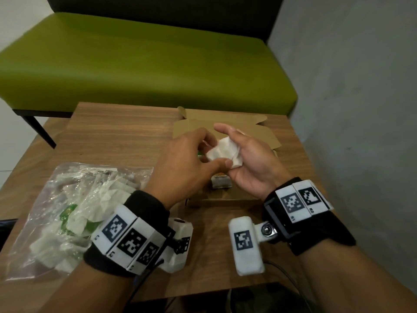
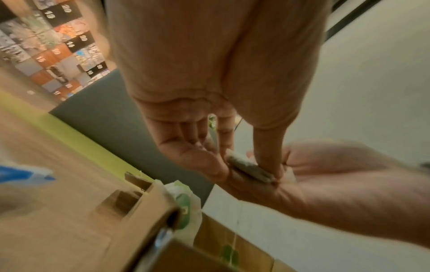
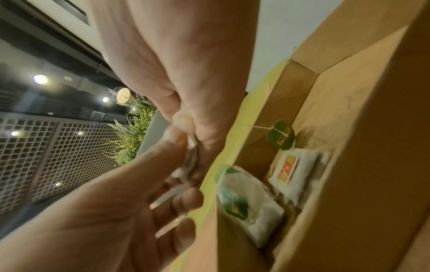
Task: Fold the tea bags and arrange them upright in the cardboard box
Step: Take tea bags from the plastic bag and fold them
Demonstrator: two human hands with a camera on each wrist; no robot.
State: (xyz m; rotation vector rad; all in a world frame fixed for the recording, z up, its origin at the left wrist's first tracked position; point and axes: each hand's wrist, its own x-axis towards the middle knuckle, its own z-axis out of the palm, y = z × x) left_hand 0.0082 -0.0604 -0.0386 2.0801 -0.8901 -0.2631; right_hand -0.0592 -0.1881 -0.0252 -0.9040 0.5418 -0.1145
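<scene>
Both hands hold one white tea bag [image 1: 222, 150] over the open cardboard box [image 1: 223, 201]. My left hand [image 1: 198, 152] pinches it, thumb pressing on its near edge. Palm up, my right hand [image 1: 244, 151] cups the tea bag with curled fingers, its index finger stretched out. In the left wrist view the tea bag [image 2: 250, 168] is squeezed flat between the left thumb and fingers, against the right palm [image 2: 325, 176]. Inside the box [image 3: 349, 128] stand a tea bag with an orange label [image 3: 294, 171] and one with a green label [image 3: 246, 202].
A clear plastic bag [image 1: 74, 211] with several loose tea bags lies on the wooden table [image 1: 117, 136] at my left. The box flaps [image 1: 228, 123] are spread open at the far side. A green bench [image 1: 140, 64] stands behind the table, and a grey wall is at the right.
</scene>
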